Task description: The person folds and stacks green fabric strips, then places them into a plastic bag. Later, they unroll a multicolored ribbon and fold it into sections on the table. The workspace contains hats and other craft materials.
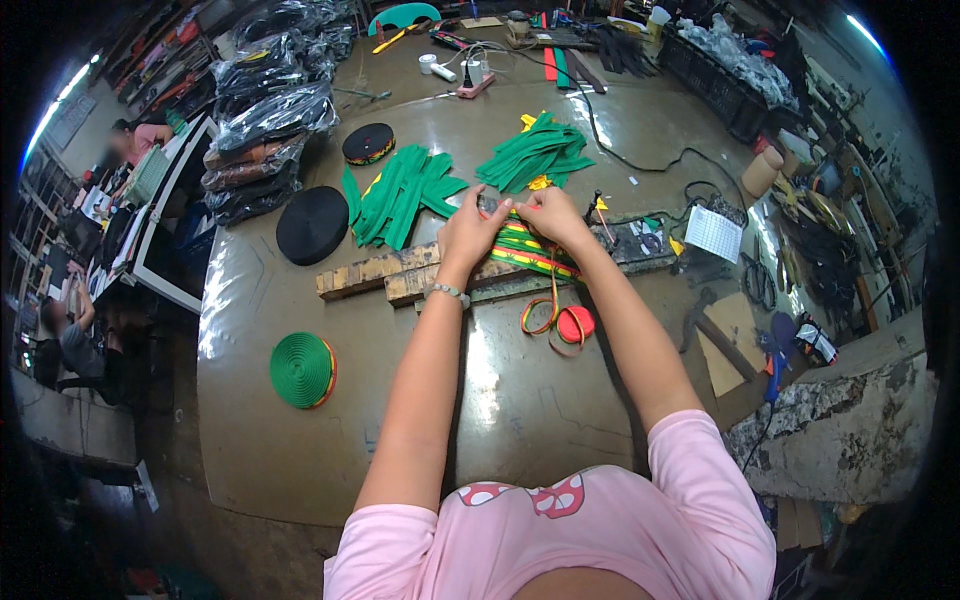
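Note:
My left hand [470,228] and my right hand [556,217] meet at the far end of a bundle of red, yellow and green striped webbing straps [528,252]. Fingers of both hands are closed in a pinch there; the exact grip is partly hidden. The bundle lies over long worn wooden blocks [385,276]. From its near side a thin striped ribbon [541,318] loops down beside a small red roll [576,324]. Just beyond my hands are two piles of green straps, one to the left [400,195] and one farther off [537,155].
A green coiled roll [300,369], a black roll [312,225] and a smaller striped-edged roll [368,144] lie left. Plastic-wrapped goods [270,120] are stacked behind. At right are a hammer [715,330], scissors [760,283] and a blue glue gun [774,372]. A black cable [640,167] crosses the table.

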Demonstrator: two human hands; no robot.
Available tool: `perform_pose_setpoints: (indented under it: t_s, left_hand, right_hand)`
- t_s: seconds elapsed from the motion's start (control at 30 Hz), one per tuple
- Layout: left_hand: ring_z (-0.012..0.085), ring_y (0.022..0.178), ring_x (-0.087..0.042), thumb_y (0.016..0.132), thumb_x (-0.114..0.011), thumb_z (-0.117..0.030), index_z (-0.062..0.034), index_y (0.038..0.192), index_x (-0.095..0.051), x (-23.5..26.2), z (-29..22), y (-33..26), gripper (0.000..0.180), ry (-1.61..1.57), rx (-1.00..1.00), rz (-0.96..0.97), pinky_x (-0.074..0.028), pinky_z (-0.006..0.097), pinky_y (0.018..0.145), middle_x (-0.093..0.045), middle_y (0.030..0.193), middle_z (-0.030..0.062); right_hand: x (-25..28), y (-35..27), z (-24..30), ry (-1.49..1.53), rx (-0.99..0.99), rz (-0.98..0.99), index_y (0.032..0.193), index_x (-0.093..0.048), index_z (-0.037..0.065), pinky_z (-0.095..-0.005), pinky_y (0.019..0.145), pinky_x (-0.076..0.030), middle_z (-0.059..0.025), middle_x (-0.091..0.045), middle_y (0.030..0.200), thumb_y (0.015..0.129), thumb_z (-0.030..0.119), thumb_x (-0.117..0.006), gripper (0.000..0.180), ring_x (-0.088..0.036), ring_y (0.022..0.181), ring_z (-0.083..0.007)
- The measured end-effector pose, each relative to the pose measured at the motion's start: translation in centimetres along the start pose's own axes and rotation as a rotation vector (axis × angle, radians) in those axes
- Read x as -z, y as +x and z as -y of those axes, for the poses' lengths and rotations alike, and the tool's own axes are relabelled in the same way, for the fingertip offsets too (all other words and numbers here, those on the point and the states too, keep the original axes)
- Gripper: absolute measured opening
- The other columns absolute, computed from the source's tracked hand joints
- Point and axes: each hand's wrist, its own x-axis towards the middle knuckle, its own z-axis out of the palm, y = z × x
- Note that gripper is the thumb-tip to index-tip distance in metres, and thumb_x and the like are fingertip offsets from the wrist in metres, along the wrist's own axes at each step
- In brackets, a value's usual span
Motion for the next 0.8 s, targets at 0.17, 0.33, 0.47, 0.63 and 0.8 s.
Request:
perform_pose_setpoints:
  t_s: [0.17,0.33,0.47,0.63,0.8]
  left_hand:
    - [0.0357,0.096,-0.061,0.078,-0.058,-0.055,-0.0131,0.128,-0.046,-0.4,-0.1,0.0,0.067,0.042,0.025,-0.008,-0.047,0.043,0.080,-0.064,0.100,0.0190]
    - [0.0358,0.098,-0.060,0.078,-0.058,-0.053,-0.0143,0.129,-0.045,-0.4,0.0,0.2,0.066,0.027,-0.007,-0.020,-0.046,0.042,0.080,-0.063,0.104,0.0198]
    - [0.0337,0.102,-0.059,0.077,-0.058,-0.057,-0.0178,0.131,-0.044,-0.4,0.0,0.3,0.069,0.033,0.048,0.038,-0.045,0.040,0.083,-0.062,0.110,0.0176]
    - [0.0325,0.101,-0.060,0.077,-0.058,-0.057,-0.0193,0.131,-0.044,-0.4,0.0,0.3,0.068,0.044,0.050,0.028,-0.046,0.040,0.082,-0.062,0.109,0.0171]
    - [0.0326,0.101,-0.060,0.077,-0.058,-0.057,-0.0196,0.130,-0.044,-0.4,-0.1,0.2,0.067,0.040,0.054,0.033,-0.046,0.040,0.082,-0.063,0.109,0.0171]
  right_hand:
    - [1.9,-1.2,4.2,-0.020,-0.070,0.142,0.070,-0.063,0.000,-0.0349,0.058,-0.048,-0.0093,-0.063,0.058,0.083,0.028,-0.060,0.030,-0.061,0.054,-0.0200]
    - [10.0,-7.8,7.2,-0.211,0.114,-0.004,0.085,-0.066,0.001,-0.0445,0.074,-0.048,-0.0212,-0.064,0.084,0.084,0.023,-0.057,0.024,-0.061,0.081,-0.0375]
    - [15.7,-11.3,5.4,-0.060,-0.097,-0.058,0.082,-0.063,-0.004,-0.0324,0.059,-0.045,-0.0158,-0.061,0.066,0.083,0.024,-0.061,0.028,-0.061,0.061,-0.0198]
    - [15.5,-10.9,-0.2,0.270,-0.217,-0.075,0.076,-0.062,0.000,-0.0245,0.049,-0.034,0.0023,-0.050,0.058,0.086,0.025,-0.062,0.027,-0.042,0.054,-0.0060]
    - [12.9,-11.4,-5.5,0.342,-0.440,-0.009,0.067,-0.058,0.008,-0.0237,0.047,-0.028,0.0045,-0.047,0.059,0.085,0.028,-0.064,0.027,-0.036,0.053,-0.0049]
